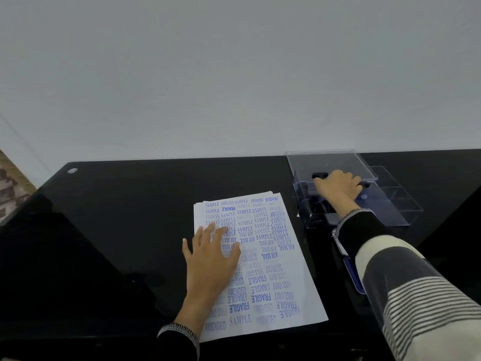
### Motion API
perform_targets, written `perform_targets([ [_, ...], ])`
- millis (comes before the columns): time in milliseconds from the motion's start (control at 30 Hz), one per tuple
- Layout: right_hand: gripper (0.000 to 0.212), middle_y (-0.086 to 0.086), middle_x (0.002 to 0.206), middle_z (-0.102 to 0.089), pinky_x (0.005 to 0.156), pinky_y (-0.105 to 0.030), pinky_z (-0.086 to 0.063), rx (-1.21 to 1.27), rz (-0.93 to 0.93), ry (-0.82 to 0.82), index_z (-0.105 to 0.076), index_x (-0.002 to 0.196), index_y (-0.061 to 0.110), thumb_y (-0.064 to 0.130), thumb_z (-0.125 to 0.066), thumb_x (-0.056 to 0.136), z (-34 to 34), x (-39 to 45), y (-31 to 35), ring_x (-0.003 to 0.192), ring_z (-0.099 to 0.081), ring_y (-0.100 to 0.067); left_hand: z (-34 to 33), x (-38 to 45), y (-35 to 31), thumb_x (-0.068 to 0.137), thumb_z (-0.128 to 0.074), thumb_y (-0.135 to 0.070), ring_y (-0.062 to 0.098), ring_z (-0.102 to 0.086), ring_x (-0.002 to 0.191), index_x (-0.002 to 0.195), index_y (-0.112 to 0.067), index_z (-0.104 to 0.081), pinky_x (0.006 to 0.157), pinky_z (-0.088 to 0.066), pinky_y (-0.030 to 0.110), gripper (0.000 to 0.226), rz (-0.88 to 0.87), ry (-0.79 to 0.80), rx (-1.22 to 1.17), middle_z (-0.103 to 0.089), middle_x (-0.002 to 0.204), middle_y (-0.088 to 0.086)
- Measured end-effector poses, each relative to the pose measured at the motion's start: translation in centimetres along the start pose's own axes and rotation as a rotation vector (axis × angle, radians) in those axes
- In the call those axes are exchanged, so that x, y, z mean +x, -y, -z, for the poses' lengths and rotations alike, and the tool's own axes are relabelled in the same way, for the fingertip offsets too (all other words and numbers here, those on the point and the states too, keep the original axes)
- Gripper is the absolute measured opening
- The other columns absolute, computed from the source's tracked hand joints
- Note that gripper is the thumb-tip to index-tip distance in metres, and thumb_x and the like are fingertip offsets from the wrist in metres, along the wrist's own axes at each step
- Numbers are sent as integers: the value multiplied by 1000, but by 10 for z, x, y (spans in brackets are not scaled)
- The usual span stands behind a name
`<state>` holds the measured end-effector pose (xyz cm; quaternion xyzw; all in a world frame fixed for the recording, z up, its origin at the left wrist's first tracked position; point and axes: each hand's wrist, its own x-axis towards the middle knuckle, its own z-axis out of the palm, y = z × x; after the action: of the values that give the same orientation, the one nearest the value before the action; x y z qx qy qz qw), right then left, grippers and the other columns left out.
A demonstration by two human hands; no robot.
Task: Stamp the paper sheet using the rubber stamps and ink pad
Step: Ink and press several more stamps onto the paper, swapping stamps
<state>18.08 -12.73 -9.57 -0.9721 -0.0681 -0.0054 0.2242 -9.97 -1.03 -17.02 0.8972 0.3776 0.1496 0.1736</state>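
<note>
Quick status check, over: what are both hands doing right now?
Left hand flat on the stamped paper sheet. Right hand reaching into the clear stamp case, grip unclear. Nothing in the way.

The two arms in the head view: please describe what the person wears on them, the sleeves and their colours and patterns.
Both hands are bare, without rings or gloves. The left hand comes out of a black sleeve with a black-and-white flecked knitted cuff. The right hand has the same flecked cuff on a black forearm part, then broad cream and dark grey bands, then thin grey and cream stripes.
</note>
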Motion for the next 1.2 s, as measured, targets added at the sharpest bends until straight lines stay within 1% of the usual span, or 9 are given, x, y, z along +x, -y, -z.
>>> perform_targets([
  [133,30,-16,115,-57,95,-44,-33,393,37,-126,-59,102,7,33,-51,91,6,-11,-4,116,-41,-35,0,-1,0,93,-39,-58,13,-11,147,142,-38,-38,119,2,50,53,-4,-5,-7,-24,157,-10],
  [233,16,-8,100,-59,74,-32,-41,759,94,-109,-54,99,8,22,-51,93,20,-27,-4,95,-53,-24,0,0,2,93,-40,-59,15,-12,147,142,-37,-39,119,1,51,53,-1,-4,7,-24,157,-9],
  [333,5,-5,95,-63,63,-20,-41,915,161,-38,-52,99,14,14,-50,94,29,-45,-10,85,-57,-17,0,1,1,93,-40,-59,16,-13,148,142,-37,-39,118,1,52,54,5,10,15,-24,157,-8],
  [500,12,-9,86,-61,62,-28,-44,1073,97,67,-57,87,23,14,-53,94,30,-76,-34,70,-52,-14,1,-2,1,93,-41,-58,17,-14,147,141,-33,-41,118,0,53,54,-16,4,5,-26,157,-7],
  [767,20,4,61,-46,51,-24,-37,1022,59,79,-55,76,15,25,-65,89,32,-118,-85,52,-39,-11,0,-3,0,95,-46,-51,20,-16,146,135,-27,-52,115,7,50,46,-76,-44,13,-38,150,-4],
  [833,23,3,58,-47,51,-26,-37,1003,64,107,-53,75,13,25,-64,90,35,-123,-97,52,-39,-13,-2,-3,-3,95,-50,-44,19,-38,133,121,-27,-62,117,-10,50,33,-156,-98,42,-54,132,-6],
  [967,23,-5,67,-63,54,-28,-43,916,61,160,-55,81,7,25,-61,92,42,-129,-116,54,-48,-15,3,-3,-7,97,-48,-36,20,-57,102,115,-23,-63,94,-42,41,28,-264,-126,187,-61,114,-4],
  [1100,25,-6,66,-65,59,-31,-43,754,47,107,-56,79,2,23,-64,89,51,-128,-133,57,-52,-15,6,-8,-33,100,-41,-23,20,-48,121,132,-19,-47,112,-27,50,32,-184,2,359,-51,129,-2],
  [1200,26,-9,64,-63,57,-29,-41,623,52,71,-55,77,-2,20,-65,86,57,-127,-142,59,-54,-16,-4,-22,-62,100,-40,-23,15,-42,129,131,-23,-50,118,-14,48,32,-209,17,137,-47,138,-6],
])
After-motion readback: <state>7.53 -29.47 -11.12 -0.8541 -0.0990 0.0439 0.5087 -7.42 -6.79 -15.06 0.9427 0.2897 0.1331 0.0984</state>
